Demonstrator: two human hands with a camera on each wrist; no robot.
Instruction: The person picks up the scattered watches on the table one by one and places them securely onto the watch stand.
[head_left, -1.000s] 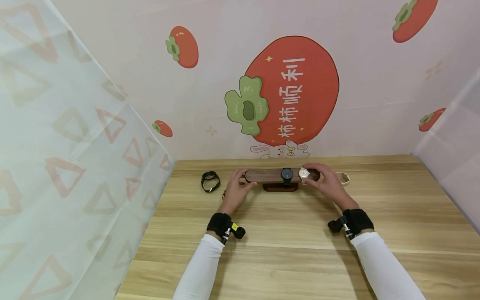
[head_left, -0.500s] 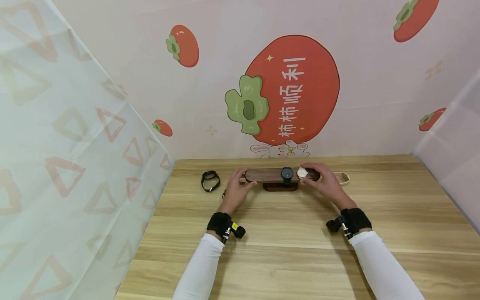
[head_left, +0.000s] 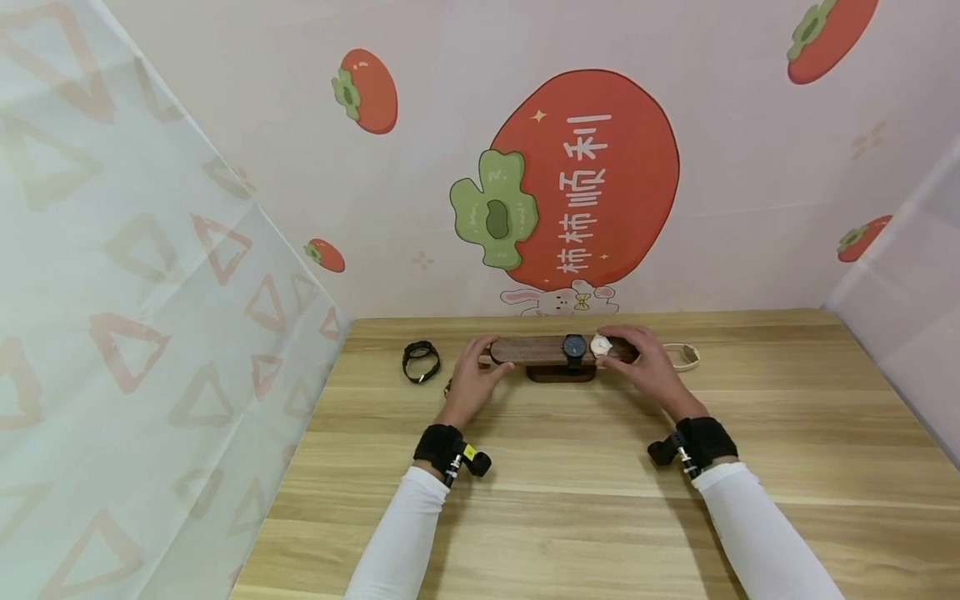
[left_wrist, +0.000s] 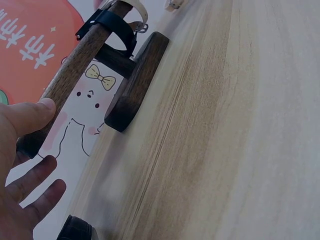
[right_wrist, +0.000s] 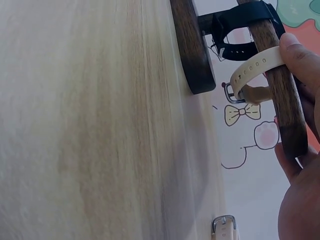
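Observation:
A dark wooden watch stand [head_left: 525, 350] has a long horizontal bar raised over a short base [head_left: 561, 376]. My left hand [head_left: 471, 388] grips the bar's left end, thumb on the near side. Round the bar, right of its middle, hangs a black watch [head_left: 574, 347]. Just right of that sits a white-dialled watch [head_left: 601, 345], its cream strap [right_wrist: 257, 66] looped round the bar and buckled underneath. My right hand [head_left: 656, 379] pinches this cream watch, with the thumb on its strap in the right wrist view. The bar's right end lies within that hand.
A black watch [head_left: 419, 349] stands on the wooden table [head_left: 570, 500] to the left. Something small and dark [head_left: 447, 388] shows partly behind my left hand. Beyond my right hand lies another cream-strapped watch [head_left: 688, 357]. A printed wall [head_left: 420, 208] rises right behind the stand.
My right hand has moved slightly left, and the cream watch has slid left along the bar, closer to the black one. The left hand and stand have stayed put.

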